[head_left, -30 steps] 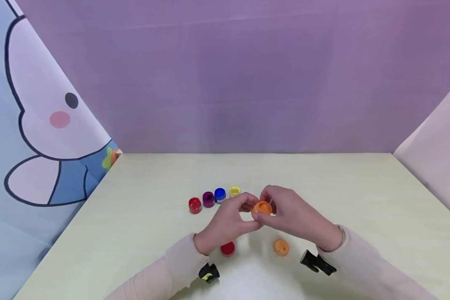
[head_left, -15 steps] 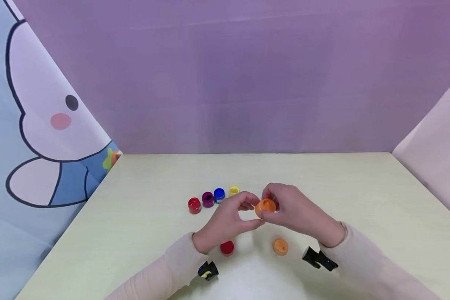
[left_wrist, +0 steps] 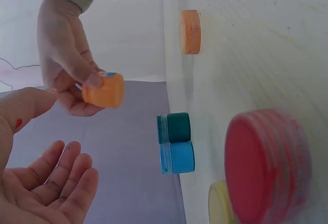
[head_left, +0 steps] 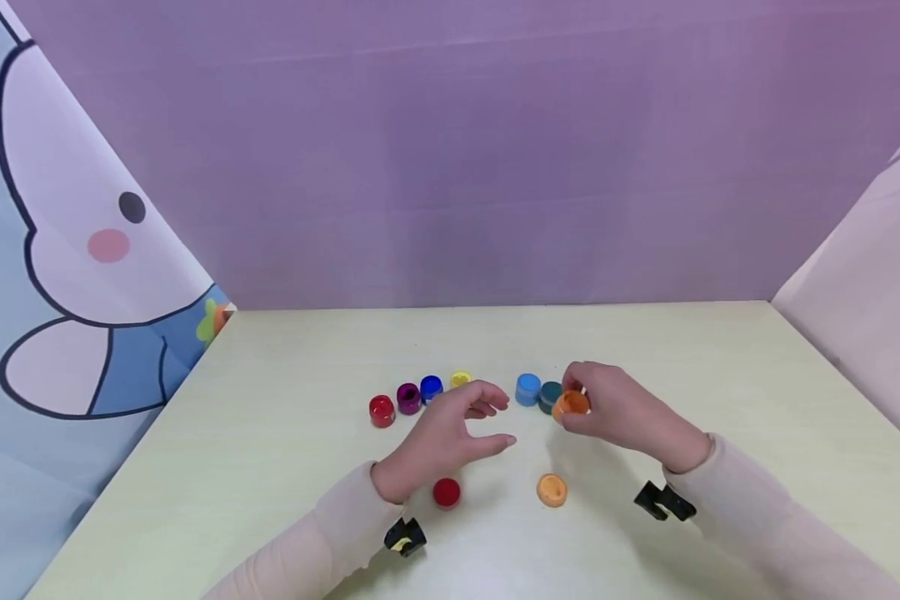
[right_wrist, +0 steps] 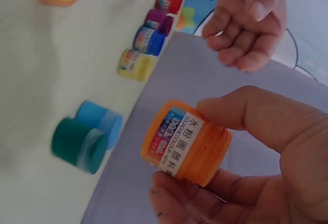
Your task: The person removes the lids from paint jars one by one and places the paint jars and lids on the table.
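Observation:
My right hand (head_left: 618, 412) pinches an orange paint jar (head_left: 572, 407) between thumb and fingers, raised above the table. Its top is uncovered in the head view, and a printed label shows in the right wrist view. In the head view it overlaps the dark green paint jar (head_left: 548, 397), which stands against a light blue one (head_left: 527, 389). My left hand (head_left: 450, 429) hovers over the middle of the table, thumb and fingers spread apart, holding nothing. An orange lid (head_left: 552, 490) lies nearer the front, with a red round piece (head_left: 446, 493) to its left.
Left of centre stands a slanting row of paint jars: red (head_left: 382, 412), purple (head_left: 408, 398), blue (head_left: 431, 388) and yellow (head_left: 461, 378), the last partly behind my left hand. A purple cloth (head_left: 495, 167) rises along the table's (head_left: 285, 467) far edge.
My right hand has carried the orange jar rightward, away from my left hand, which now has its fingers apart. The light blue and green jars have come into sight.

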Demonstrator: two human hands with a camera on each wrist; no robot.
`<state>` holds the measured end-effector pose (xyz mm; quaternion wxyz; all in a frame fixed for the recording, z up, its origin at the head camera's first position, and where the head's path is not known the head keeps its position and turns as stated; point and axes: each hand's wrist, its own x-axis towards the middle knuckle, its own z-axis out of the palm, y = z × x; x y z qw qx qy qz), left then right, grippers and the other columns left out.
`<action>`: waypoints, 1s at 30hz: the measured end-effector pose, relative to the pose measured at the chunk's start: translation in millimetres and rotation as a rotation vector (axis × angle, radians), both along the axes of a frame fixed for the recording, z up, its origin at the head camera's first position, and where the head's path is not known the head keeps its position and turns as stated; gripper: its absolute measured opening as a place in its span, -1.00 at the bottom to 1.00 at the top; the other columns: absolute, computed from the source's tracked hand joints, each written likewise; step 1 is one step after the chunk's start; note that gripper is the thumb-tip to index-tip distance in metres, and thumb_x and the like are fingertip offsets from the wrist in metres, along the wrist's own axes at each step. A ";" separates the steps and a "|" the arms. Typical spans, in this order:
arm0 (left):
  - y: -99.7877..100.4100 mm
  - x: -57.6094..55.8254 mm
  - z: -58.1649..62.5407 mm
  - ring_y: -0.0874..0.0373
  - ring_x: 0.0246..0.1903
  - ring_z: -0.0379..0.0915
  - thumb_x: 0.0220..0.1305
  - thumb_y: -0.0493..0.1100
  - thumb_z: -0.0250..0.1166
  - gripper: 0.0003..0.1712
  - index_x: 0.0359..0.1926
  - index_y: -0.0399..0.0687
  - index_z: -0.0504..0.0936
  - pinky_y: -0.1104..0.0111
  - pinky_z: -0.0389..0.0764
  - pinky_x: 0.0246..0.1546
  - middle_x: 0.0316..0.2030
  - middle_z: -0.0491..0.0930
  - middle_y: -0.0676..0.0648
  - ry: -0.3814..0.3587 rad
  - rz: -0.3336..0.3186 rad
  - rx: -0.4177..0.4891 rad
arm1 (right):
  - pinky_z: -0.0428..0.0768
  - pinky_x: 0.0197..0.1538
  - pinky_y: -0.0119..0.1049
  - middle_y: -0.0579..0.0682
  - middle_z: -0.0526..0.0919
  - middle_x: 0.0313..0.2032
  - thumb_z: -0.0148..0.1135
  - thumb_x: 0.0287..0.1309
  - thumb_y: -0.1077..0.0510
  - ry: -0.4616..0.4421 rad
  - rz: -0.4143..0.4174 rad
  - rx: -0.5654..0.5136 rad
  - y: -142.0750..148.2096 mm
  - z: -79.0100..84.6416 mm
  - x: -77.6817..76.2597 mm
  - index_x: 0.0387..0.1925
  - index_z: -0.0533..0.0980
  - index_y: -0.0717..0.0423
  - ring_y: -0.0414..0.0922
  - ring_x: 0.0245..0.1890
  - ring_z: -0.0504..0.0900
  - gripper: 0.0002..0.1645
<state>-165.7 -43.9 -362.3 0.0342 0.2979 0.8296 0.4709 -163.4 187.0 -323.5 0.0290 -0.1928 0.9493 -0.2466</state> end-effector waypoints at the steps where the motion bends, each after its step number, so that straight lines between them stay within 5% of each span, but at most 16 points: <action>1: -0.3 0.1 0.0 0.11 -0.14 0.43 0.00 -0.04 0.38 -0.57 -0.09 0.05 0.46 0.31 0.46 -0.08 -0.19 0.50 0.12 0.000 -0.002 -0.001 | 0.48 -0.49 -0.35 -0.05 0.46 -0.46 0.36 -0.13 0.20 -0.008 -0.008 0.012 2.6 -1.8 -1.9 -0.32 0.41 0.19 -0.15 -0.52 0.38 -0.67; 14: -3.5 -2.4 -2.6 0.08 -0.15 0.43 0.00 -0.07 0.38 -0.61 -0.12 0.02 0.49 0.23 0.48 -0.10 -0.17 0.52 0.03 -0.027 -0.007 -0.131 | 0.39 -0.42 -0.29 -0.03 0.45 -0.43 0.33 -0.12 0.21 -0.020 -0.008 0.090 29.5 -26.4 -27.8 -0.35 0.42 0.19 -0.12 -0.47 0.35 -0.71; 30: -9.8 -4.4 -7.8 0.12 -0.14 0.43 0.02 -0.06 0.36 -0.54 -0.04 -0.06 0.47 0.35 0.47 -0.15 -0.13 0.52 -0.01 -0.022 -0.051 -0.263 | 0.38 -0.37 -0.26 -0.05 0.39 -0.50 0.31 -0.09 0.20 -0.071 0.000 0.151 34.2 -44.1 -46.5 -0.33 0.41 0.19 -0.10 -0.45 0.34 -0.71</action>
